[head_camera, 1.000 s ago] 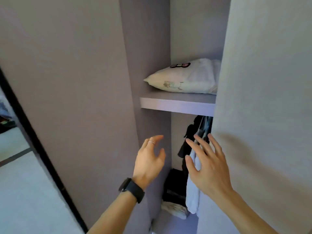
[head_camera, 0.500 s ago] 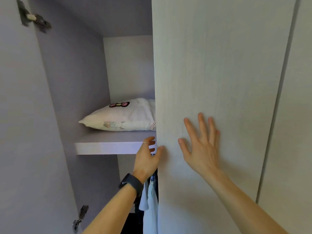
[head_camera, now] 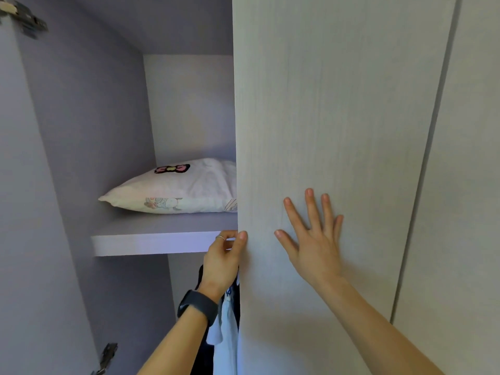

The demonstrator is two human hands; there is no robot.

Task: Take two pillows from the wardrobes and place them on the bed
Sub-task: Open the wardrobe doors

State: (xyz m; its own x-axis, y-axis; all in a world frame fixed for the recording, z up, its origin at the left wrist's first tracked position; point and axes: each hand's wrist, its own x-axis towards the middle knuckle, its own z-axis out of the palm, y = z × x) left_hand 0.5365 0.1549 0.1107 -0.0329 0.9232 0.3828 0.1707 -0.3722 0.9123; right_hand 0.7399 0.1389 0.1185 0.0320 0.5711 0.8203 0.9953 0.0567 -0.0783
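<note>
Pinching the free edge of the pale wood-grain wardrobe door (head_camera: 338,104) with the left grip (head_camera: 221,262), curled round it, probably to swing it open. Steadying the door's face with the right grip (head_camera: 315,239), laid flat and spread, holding nothing. Can see the white pillow with a pink bow print (head_camera: 178,190) lying on the lilac shelf (head_camera: 151,240), right end tucked behind that door, above some hanging clothes (head_camera: 227,323). Looks like clearing the door first, then grabbing. Early days, guessing.
</note>
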